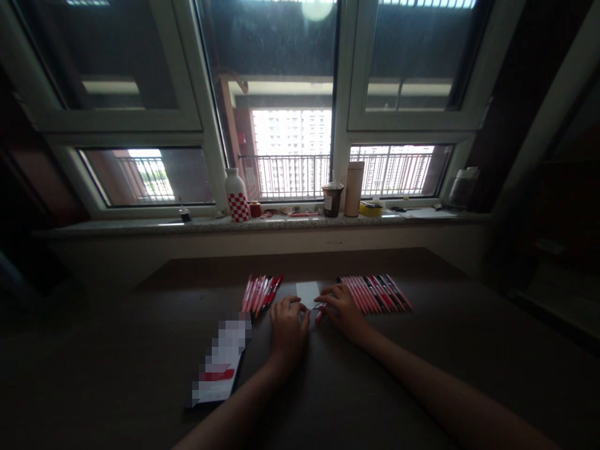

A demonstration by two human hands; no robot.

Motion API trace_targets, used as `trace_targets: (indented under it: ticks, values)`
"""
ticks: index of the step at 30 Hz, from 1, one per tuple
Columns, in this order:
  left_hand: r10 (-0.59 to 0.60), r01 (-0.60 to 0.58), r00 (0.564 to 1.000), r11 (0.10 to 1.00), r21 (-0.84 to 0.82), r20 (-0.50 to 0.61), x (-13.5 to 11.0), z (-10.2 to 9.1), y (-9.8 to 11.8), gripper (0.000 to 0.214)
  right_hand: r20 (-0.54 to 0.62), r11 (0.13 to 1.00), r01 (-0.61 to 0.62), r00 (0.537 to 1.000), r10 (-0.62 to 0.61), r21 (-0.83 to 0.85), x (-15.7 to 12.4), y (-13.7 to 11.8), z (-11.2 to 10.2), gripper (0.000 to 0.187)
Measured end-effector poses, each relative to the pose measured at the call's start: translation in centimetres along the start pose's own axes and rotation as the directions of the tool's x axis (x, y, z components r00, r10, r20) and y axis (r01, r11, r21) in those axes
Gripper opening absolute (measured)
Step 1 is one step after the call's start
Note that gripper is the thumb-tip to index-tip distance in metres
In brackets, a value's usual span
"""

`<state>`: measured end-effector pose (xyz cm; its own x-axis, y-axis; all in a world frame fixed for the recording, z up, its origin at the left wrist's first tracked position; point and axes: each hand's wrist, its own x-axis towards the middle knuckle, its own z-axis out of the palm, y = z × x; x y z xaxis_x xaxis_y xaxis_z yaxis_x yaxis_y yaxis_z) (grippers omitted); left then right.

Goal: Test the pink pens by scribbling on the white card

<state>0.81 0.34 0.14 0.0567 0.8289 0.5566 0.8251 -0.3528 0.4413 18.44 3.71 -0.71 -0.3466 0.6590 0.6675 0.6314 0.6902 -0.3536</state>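
Both bare forearms [431, 375] reach in from the lower edge of view, above a dark brown, smooth-topped table [356, 400]. They converge so that my two hands meet at one work point in front of me.

Left hand [287, 319]: fingers bent, thumb and fingertips directed inward. Right hand [344, 309]: fingers curved toward the same spot. Between and under the fingertips lies a small pink-and-white piece [320, 317], nearest the right hand. I cannot tell whether either hand grips it (the fingers and the dim light hide the contact). The facing fingertips suggest a hold for fine, two-handed work.

Directly beyond the fingertips, a pale, flat rectangular sheet [307, 290] lies on the table, probably centred for equal access from both sides.

Slender pink, red and black pens are laid in two groups: a left group [261, 294] beyond my left hand, and a wider right group [375, 292] beside my right. Side-by-side placement presumably makes single pens easy to pick out.

A flat, dark-edged slab with a white-and-red face [219, 375], partly pixelated, lies left of my left forearm, probably set aside from the work point.
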Motion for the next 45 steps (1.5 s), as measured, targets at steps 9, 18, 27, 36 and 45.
trace_targets:
  ticks: [9, 18, 27, 36, 45]
  values:
    - [0.012, -0.012, 1.000, 1.000, -0.013, 0.008, -0.14, -0.06, -0.02, 0.015, 0.019, 1.000, -0.016, 1.000, 0.016, -0.010, -0.01, -0.16, -0.02, 0.008]
    - [-0.024, 0.024, 1.000, 0.999, 0.022, 0.018, -0.03, -0.22, 0.09, 0.016, 0.018, 0.998, -0.046, 0.999, 0.047, -0.032, 0.08, -0.27, 0.03, 0.008]
    - [-0.073, 0.069, 0.997, 0.986, 0.154, 0.018, -0.32, -0.50, 0.13, 0.019, -0.019, 0.996, -0.081, 0.997, 0.080, -0.034, 0.11, -0.21, -0.10, 0.009]
    - [-0.123, 0.105, 0.990, 0.965, 0.240, 0.063, -0.41, -0.28, -0.01, 0.021, -0.016, 0.996, -0.092, 0.996, 0.092, -0.022, 0.05, -0.16, -0.15, 0.010]
    - [-0.090, 0.074, 0.994, 0.966, 0.248, 0.054, -0.44, 0.03, -0.32, 0.015, -0.021, 0.996, -0.092, 0.996, 0.092, -0.014, 0.06, -0.15, -0.15, 0.011]
